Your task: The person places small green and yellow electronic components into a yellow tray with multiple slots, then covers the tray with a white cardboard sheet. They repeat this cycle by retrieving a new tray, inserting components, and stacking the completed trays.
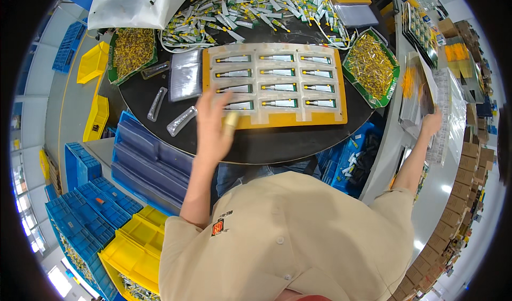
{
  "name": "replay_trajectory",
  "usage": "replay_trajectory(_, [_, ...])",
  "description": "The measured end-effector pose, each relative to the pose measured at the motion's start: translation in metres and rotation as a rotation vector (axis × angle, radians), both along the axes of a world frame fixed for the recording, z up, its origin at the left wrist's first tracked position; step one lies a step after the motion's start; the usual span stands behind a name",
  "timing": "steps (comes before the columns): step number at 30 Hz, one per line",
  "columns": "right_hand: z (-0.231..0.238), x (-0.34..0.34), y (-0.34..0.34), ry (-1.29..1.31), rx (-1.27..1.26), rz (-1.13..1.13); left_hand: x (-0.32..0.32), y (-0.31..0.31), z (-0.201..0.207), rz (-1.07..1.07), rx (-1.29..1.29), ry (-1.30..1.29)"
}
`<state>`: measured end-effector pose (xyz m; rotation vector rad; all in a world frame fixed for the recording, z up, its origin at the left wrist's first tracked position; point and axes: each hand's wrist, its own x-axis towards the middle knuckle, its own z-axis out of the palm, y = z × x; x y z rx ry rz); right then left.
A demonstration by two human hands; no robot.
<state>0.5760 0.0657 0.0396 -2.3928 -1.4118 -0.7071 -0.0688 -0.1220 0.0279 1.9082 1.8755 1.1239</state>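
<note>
My left hand hovers at the left edge of an orange-yellow board, fingers spread and slightly blurred, holding nothing; a yellowish cover wraps one fingertip. On the board lies a clear plastic blister sheet with small tubes in three columns, each tube white and green with a yellow tip. The hand hides part of the left column. Far to the right, my right hand grips the near edge of a whitish sheet on a stack of cards; its fingertips are partly hidden.
A heap of loose tubes covers the table's far side. Green boxes of small yellow parts flank the board. Clear blister pieces lie at left. Blue crates and yellow bins stand lower left; a blue bin sits beneath the table's right edge.
</note>
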Motion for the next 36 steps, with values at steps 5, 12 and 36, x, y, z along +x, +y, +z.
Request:
replay_trajectory(5, [0.035, -0.136, -0.069, 0.399, 0.468, 0.73, -0.049, -0.001, -0.002, 0.236, 0.018, -0.038])
replay_trajectory(12, [-0.038, -0.286, -0.157, 0.235, 0.024, 1.361, -0.057, 0.082, 0.003, 0.131, 0.133, 0.013])
replay_trajectory(36, [-0.211, -0.119, -0.013, 2.224, 0.475, 0.02, 0.014, 0.111, -0.069, -0.136, -0.166, 0.546])
